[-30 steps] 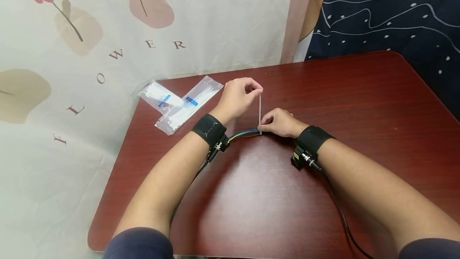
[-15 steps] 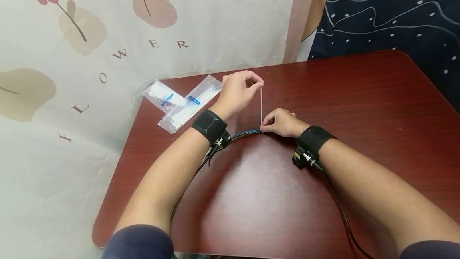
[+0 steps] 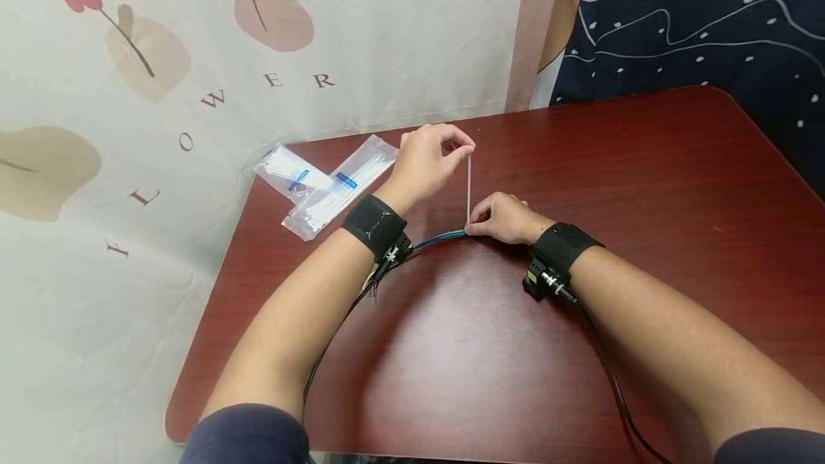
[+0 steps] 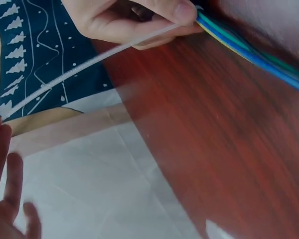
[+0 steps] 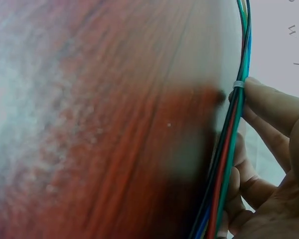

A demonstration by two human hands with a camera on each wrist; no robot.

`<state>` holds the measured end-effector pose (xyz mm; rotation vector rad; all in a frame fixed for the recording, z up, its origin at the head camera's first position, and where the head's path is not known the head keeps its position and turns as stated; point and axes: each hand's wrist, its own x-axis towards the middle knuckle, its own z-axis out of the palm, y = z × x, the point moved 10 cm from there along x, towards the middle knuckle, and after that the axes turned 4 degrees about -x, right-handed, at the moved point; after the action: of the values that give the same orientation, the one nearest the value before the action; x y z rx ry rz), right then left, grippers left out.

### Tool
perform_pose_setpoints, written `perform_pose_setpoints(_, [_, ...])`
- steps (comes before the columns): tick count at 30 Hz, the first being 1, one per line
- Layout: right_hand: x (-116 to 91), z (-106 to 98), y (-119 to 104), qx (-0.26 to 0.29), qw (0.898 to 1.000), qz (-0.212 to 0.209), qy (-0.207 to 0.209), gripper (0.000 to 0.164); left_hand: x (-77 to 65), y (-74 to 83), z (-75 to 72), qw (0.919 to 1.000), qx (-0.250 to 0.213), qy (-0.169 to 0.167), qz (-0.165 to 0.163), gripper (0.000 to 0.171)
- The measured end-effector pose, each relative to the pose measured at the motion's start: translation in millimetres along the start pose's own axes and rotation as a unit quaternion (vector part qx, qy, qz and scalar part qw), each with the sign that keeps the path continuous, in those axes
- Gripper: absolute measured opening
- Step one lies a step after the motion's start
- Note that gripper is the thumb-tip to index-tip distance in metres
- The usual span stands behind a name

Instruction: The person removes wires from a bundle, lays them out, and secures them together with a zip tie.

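My left hand [image 3: 428,163] is raised above the table and pinches the free end of a white cable tie [image 3: 468,188] between thumb and fingertips. The tie's tail runs taut down to my right hand [image 3: 509,219]. That hand pinches a bundle of colored wires [image 5: 226,149] at the tie, which wraps around them as a snug loop [image 5: 238,84] in the right wrist view. Blue, green, red and dark wires show there. In the left wrist view the tail [image 4: 89,62] stretches slantwise between both hands, and the right thumb covers the tie's head.
Two clear bags of white cable ties, one [image 3: 293,167] overlapped by the other [image 3: 341,188], lie at the table's back left. A patterned cloth [image 3: 387,34] hangs behind the reddish-brown table [image 3: 644,185]. Black cables [image 3: 612,378] trail from both wrist cameras.
My left hand has risen a little, drawing the tie's tail up. The wire bundle has shifted under the right fingers, and the loop seen earlier below them is now hidden in the head view.
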<state>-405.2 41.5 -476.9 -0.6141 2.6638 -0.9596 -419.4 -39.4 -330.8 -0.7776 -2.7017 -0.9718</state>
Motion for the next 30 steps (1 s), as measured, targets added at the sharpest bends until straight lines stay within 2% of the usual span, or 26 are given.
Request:
perform_pose_setpoints(2, [1,-1,0,0.001,1.0,0.002,-0.005,0.008,-1.3,-0.9,5.8,0.9989,-0.031,-0.034,0.002,0.016])
perform_pose_setpoints(5, [2,-2,-1,0.003,1.0,0.005,-0.01,0.008,-6.3,-5.6,20.1,0.992,-0.07,-0.105,0.002,0.042])
perform_pose_setpoints(8, [2,-3,0,0.005,1.0,0.01,-0.008,0.009,-15.7,-14.2,40.1,0.9818,-0.069,-0.177,-0.005,0.068])
perform_pose_setpoints(10, [1,-4,0,0.005,1.0,0.013,-0.005,0.009,-24.2,-22.0,55.3,0.9754,-0.026,-0.219,-0.011,0.068])
perform_pose_setpoints(11, [1,-4,0,0.006,1.0,0.013,-0.005,0.009,-29.0,-25.9,62.6,0.9711,0.006,-0.238,-0.013,0.062])
perform_pose_setpoints(14, [0,-4,2,0.007,1.0,0.016,-0.01,0.01,-43.5,-38.0,83.1,0.9505,0.105,-0.291,-0.024,0.034])
perform_pose_setpoints(15, [0,-3,2,0.01,1.0,0.014,-0.013,0.01,-47.8,-41.4,89.0,0.9437,0.125,-0.305,-0.028,0.027])
perform_pose_setpoints(17, [0,-3,1,0.018,1.0,0.013,-0.02,0.009,-54.2,-46.6,97.5,0.9347,0.142,-0.324,-0.04,0.019])
perform_pose_setpoints(20, [-1,-3,-2,0.031,0.999,0.007,-0.025,0.008,-58.9,-51.8,106.3,0.9321,0.134,-0.332,-0.054,0.018])
perform_pose_setpoints(23, [-1,-3,-4,0.021,1.0,0.004,-0.017,0.007,-59.4,-55.2,109.3,0.9339,0.131,-0.328,-0.057,0.016])
perform_pose_setpoints(27, [-2,-2,-6,-0.025,1.0,-0.006,-0.002,0.007,-58.5,-57.5,110.7,0.9384,0.118,-0.321,-0.05,0.012])
perform_pose_setpoints(30, [-2,1,-8,-0.047,0.999,-0.014,-0.007,0.005,-59.1,-59.7,112.3,0.9404,0.091,-0.325,-0.046,0.013])
